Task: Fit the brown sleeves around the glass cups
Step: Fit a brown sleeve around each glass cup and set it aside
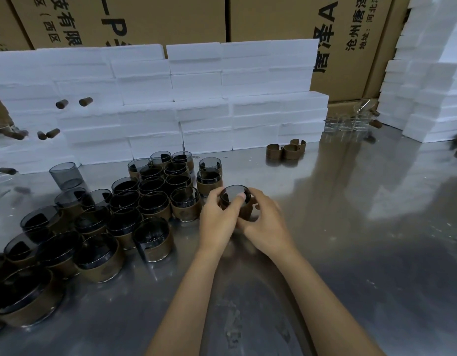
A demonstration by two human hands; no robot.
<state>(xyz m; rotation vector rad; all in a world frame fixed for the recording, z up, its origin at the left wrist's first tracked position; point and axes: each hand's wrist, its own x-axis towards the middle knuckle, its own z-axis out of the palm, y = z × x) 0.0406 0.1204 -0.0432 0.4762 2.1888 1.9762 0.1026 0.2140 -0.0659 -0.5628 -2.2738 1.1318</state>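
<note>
Smoked-grey glass, brown sleeves: approx. two dozen sleeved cups [155, 205] massed at left, one bare cup [65, 174] behind them. Centre: left hand [217, 222] & right hand [265, 224], fingers curled round cup in work [233, 199], sleeve partly on. Spare sleeves [286, 150] right, clear glasses [348, 127] beyond. Steel table [350, 227] glossy.

A shiny metal table [350, 227] carries sleeved dark cups [155, 201] at 9 o'clock, 3 loose brown sleeves [286, 150] and white foam blocks [196, 111] at 12 o'clock.
</note>
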